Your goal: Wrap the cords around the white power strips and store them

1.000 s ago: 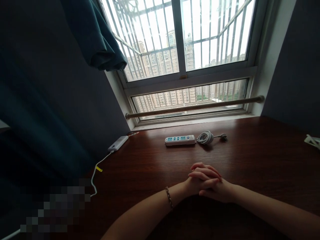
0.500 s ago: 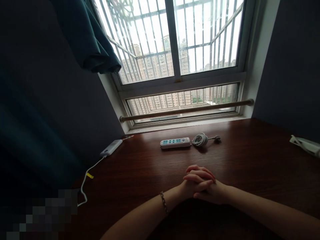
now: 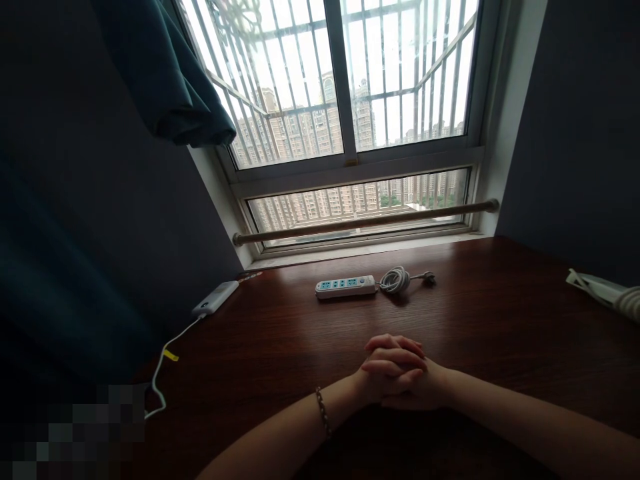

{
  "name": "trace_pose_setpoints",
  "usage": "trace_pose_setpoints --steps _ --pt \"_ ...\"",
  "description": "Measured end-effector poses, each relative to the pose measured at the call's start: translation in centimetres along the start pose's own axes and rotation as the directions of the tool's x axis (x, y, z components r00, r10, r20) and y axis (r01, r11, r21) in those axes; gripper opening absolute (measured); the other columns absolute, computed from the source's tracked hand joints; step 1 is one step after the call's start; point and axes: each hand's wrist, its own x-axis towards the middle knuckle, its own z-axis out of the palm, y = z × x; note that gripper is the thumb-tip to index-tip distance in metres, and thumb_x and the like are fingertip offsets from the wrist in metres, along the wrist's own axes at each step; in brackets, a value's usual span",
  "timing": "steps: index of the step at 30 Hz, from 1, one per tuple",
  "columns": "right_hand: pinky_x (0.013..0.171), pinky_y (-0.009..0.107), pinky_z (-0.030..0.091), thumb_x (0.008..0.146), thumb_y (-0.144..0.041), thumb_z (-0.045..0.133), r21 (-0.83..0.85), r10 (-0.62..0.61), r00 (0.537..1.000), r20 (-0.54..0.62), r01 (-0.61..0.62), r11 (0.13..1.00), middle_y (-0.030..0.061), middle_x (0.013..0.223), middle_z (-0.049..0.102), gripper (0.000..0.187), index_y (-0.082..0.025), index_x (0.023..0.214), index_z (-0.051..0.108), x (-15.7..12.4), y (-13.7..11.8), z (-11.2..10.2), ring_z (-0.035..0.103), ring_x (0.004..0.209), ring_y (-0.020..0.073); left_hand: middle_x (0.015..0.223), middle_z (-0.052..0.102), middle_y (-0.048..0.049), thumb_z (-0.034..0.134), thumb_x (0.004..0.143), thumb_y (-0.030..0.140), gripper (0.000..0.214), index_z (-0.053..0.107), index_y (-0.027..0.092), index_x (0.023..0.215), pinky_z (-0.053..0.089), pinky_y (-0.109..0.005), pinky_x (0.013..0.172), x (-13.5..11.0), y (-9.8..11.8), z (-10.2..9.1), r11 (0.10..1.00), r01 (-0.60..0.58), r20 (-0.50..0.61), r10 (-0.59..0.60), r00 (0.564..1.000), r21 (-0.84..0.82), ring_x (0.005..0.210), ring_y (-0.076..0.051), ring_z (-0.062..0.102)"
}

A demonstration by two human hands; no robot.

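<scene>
My left hand (image 3: 376, 383) and my right hand (image 3: 419, 385) are clasped on the brown wooden tabletop (image 3: 280, 333), with their fingers interlaced. Both are closed, and no object shows between them; the palms are hidden. A braided bracelet (image 3: 323, 412) circles my left wrist. Beyond the hands, apart from them, lies a white power strip (image 3: 345, 287) with blue-green sockets. Its cord (image 3: 395, 280) is coiled to the right of it, and the dark plug (image 3: 429, 278) points right.
At left lies a white box-shaped device (image 3: 216, 298) with a white cable (image 3: 159, 373) and a yellow tag (image 3: 171, 356). A pale object with a coiled cord (image 3: 600, 291) sits at the right edge. Behind the table are a barred window (image 3: 400, 73), a rail (image 3: 370, 221) and a blue curtain (image 3: 165, 80).
The whole view has shifted slightly, so most things appear a little further left. My hands stay clasped, with the fingers drawn slightly closer together.
</scene>
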Motion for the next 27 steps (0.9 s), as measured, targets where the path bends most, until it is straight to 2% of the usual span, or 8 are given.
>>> trace_pose_setpoints --steps 6,10,13,16,22,27 --pt "0.094 0.037 0.037 0.079 -0.048 0.049 0.047 -0.025 1.000 0.010 0.024 0.999 0.0091 0.128 0.034 0.054 -0.022 0.125 0.042 0.1 0.1 0.0 0.028 0.121 0.0233 0.097 0.061 -0.0026 0.052 0.076 0.025 0.016 0.061 0.020 0.089 0.047 -0.031 0.085 -0.2 -0.4 0.0 0.999 0.024 0.048 -0.026 0.999 0.040 0.100 -0.020 0.055" --pt "0.095 0.037 0.036 0.078 -0.047 0.050 0.046 -0.027 1.000 0.005 0.026 0.999 0.0086 0.129 0.033 0.055 -0.023 0.126 0.042 0.0 0.1 0.0 0.028 0.122 0.0228 0.097 0.062 -0.0031 0.053 0.076 0.026 0.017 0.062 0.022 0.089 0.047 -0.032 0.088 0.0 0.1 -0.2 0.997 -0.011 0.013 0.012 1.000 -0.079 0.100 -0.020 0.054" --pt "0.095 0.037 0.036 0.077 -0.047 0.051 0.055 -0.012 1.000 0.012 0.011 0.998 0.0079 0.130 0.032 0.055 -0.024 0.126 0.042 0.0 0.1 0.1 0.028 0.121 0.0229 0.098 0.062 -0.0028 0.055 0.075 0.027 0.016 0.063 0.023 0.088 0.049 -0.033 0.087 0.1 0.5 -0.4 0.991 0.020 -0.006 -0.020 1.000 -0.135 0.098 -0.020 0.055" --pt "0.094 0.037 0.037 0.078 -0.047 0.051 0.068 -0.010 1.000 0.015 0.009 0.998 0.0075 0.130 0.032 0.054 -0.025 0.126 0.041 -0.1 0.2 0.2 0.028 0.121 0.0226 0.099 0.062 -0.0028 0.054 0.075 0.028 0.016 0.064 0.023 0.087 0.050 -0.032 0.086 0.2 0.6 -0.4 0.994 0.047 0.010 -0.046 0.999 -0.099 0.098 -0.020 0.055" --pt "0.095 0.037 0.036 0.076 -0.048 0.052 0.056 -0.015 1.000 0.011 0.015 0.998 0.0081 0.129 0.033 0.057 -0.024 0.127 0.041 -0.2 0.4 0.5 0.027 0.122 0.0229 0.098 0.063 -0.0019 0.053 0.076 0.026 0.017 0.063 0.024 0.089 0.049 -0.030 0.085 0.2 0.6 -0.4 1.000 0.031 0.034 -0.031 0.999 -0.002 0.099 -0.020 0.055" --pt "0.095 0.036 0.035 0.076 -0.049 0.052 0.053 -0.007 1.000 0.009 0.006 0.999 0.0071 0.130 0.031 0.057 -0.025 0.127 0.041 -0.2 0.3 0.5 0.027 0.121 0.0223 0.103 0.059 -0.0039 0.051 0.077 0.028 0.019 0.062 0.019 0.090 0.046 -0.029 0.087 0.0 0.1 -0.2 1.000 -0.007 0.007 0.007 1.000 -0.031 0.100 -0.019 0.054"
